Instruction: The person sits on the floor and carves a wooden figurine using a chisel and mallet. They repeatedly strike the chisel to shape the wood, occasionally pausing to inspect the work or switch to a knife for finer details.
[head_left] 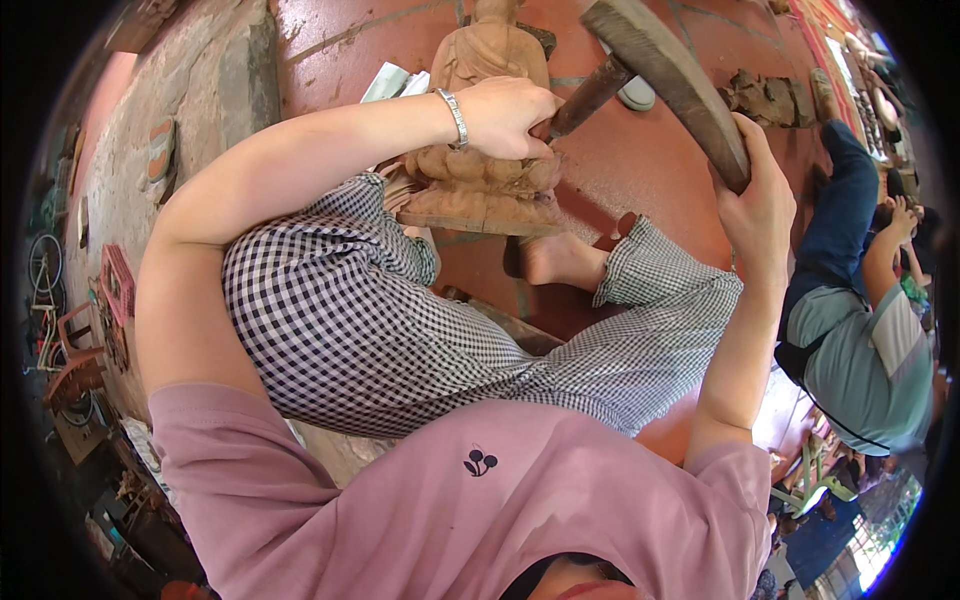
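Note:
A carved wooden statue of a seated, robed figure [485,58] stands upright on the tiles between my feet, on a tiered, petal-like base [478,212]. My left hand [508,112], closed, grips a chisel [590,97] low down beside the statue's lap. The chisel's dark round handle slants up to the right; its blade is hidden by my fingers. In my right hand [757,205], wrapped round its lower end, is a curved wooden mallet [675,80]. The mallet's broad upper part overlaps the chisel's butt end; whether they touch I cannot tell.
White papers [393,82] lie left of the statue. A rough brown wood chunk [770,98] rests on the red tiled floor [650,160] at the far right. Another person [860,350] sits to my right. A concrete ledge [225,110] runs along the left, with a sandal [160,150] on it.

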